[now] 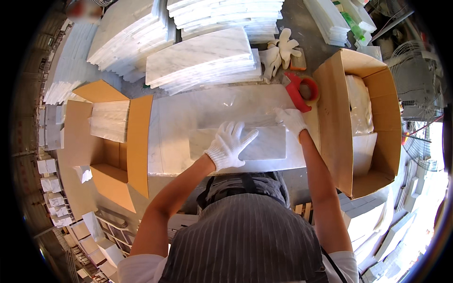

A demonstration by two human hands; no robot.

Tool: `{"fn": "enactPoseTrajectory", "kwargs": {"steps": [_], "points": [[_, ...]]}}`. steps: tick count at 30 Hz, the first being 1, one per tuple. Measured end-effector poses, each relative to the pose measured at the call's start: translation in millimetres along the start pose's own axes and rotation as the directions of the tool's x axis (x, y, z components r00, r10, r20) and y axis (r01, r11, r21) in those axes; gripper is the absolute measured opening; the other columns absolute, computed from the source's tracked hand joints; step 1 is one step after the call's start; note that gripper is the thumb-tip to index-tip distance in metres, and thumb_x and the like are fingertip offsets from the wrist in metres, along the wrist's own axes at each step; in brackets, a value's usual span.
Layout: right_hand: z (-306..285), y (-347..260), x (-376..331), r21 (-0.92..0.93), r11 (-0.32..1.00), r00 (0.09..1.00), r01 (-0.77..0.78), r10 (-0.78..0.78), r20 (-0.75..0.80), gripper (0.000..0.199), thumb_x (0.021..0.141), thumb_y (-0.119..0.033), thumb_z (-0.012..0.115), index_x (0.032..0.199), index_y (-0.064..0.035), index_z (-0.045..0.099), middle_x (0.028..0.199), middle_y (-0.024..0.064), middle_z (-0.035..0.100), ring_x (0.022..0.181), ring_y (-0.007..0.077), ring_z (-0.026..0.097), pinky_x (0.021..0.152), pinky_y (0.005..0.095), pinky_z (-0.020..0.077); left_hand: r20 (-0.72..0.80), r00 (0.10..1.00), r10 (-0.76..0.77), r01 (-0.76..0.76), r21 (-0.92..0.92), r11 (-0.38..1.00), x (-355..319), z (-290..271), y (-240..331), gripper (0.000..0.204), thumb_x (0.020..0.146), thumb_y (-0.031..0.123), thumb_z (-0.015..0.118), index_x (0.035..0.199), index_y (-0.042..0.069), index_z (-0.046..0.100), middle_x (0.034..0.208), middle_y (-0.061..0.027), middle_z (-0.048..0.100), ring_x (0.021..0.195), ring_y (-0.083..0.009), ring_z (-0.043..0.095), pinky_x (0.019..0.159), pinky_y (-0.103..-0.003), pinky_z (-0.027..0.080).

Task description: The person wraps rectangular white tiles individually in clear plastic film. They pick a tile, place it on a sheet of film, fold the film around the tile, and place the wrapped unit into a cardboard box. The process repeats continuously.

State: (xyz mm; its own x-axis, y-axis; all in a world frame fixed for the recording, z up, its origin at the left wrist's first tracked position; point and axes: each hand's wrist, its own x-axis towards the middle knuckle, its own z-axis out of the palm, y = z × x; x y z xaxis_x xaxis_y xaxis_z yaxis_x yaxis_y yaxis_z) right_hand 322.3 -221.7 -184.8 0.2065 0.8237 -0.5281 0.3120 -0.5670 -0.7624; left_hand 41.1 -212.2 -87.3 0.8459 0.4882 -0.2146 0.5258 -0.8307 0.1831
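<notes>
From open carton (138,146) at left, across bare worktop (167,127), to marble tile (266,145) lying flat.
Resting left hand (229,147) on the tile with fingers spread; narrow strip toward the worktop's near edge, wider room on the far side; with right hand (292,120) curled just beyond the far right corner, unable to tell whether gripping; then red tape dispenser (295,91) and second carton (334,122) at right.

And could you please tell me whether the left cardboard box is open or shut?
The box is open: its flaps are spread, exposing pale slabs inside.
</notes>
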Motion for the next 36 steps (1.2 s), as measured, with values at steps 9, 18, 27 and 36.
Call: {"fn": "enactPoseTrajectory", "kwargs": {"steps": [9, 18, 27, 36], "points": [[-3, 1, -1, 0.143, 0.989, 0.999, -0.044, 0.043, 0.013, 0.048, 0.093, -0.044, 0.064, 0.087, 0.0028, 0.073, 0.078, 0.0066, 0.071, 0.071, 0.0142, 0.064, 0.065, 0.0309, 0.0487, -0.386, 0.886, -0.256, 0.184, -0.214, 0.959, -27, 2, -6, 0.094, 0.074, 0.045, 0.080, 0.153, 0.015, 0.037, 0.147, -0.0235, 0.040, 0.134, -0.0417, 0.043, 0.110, -0.056, 0.036], [38, -8, -17, 0.284, 0.958, 0.959, 0.047, 0.036, -0.282, 0.042, 0.096, -0.040, 0.060, 0.103, 0.0003, 0.070, 0.090, 0.0058, 0.070, 0.081, 0.0141, 0.064, 0.072, 0.0305, 0.0497, 0.215, 0.471, -0.856, 0.523, -0.849, 0.075, -102, 49, -36, 0.084, 0.096, 0.036, 0.063, 0.159, 0.005, 0.017, 0.156, -0.0250, 0.036, 0.144, -0.0352, 0.036, 0.115, -0.040, 0.034], [37, -36, -32, 0.330, 0.944, 0.975, 0.018, 0.056, -0.214, 0.034, 0.095, -0.033, 0.065, 0.107, -0.0011, 0.064, 0.088, 0.0027, 0.067, 0.081, 0.0119, 0.061, 0.076, 0.0300, 0.0500, 0.270, 0.468, -0.841, 0.584, -0.809, 0.065, -90, 35, -28, 0.094, 0.091, 0.033, 0.069, 0.158, -0.002, 0.013, 0.154, -0.0266, 0.038, 0.143, -0.0339, 0.037, 0.116, -0.039, 0.031], [33, -58, -26, 0.139, 0.940, 0.916, 0.312, -0.258, -0.308, 0.025, 0.093, -0.011, 0.062, 0.118, -0.0047, 0.061, 0.096, 0.0066, 0.067, 0.086, 0.0147, 0.062, 0.080, 0.0305, 0.0505, 0.212, 0.538, -0.816, 0.338, -0.941, -0.022, -92, 32, -33, 0.090, 0.093, 0.040, 0.065, 0.155, -0.007, 0.020, 0.156, -0.0273, 0.034, 0.144, -0.0307, 0.036, 0.115, -0.037, 0.032]]}}
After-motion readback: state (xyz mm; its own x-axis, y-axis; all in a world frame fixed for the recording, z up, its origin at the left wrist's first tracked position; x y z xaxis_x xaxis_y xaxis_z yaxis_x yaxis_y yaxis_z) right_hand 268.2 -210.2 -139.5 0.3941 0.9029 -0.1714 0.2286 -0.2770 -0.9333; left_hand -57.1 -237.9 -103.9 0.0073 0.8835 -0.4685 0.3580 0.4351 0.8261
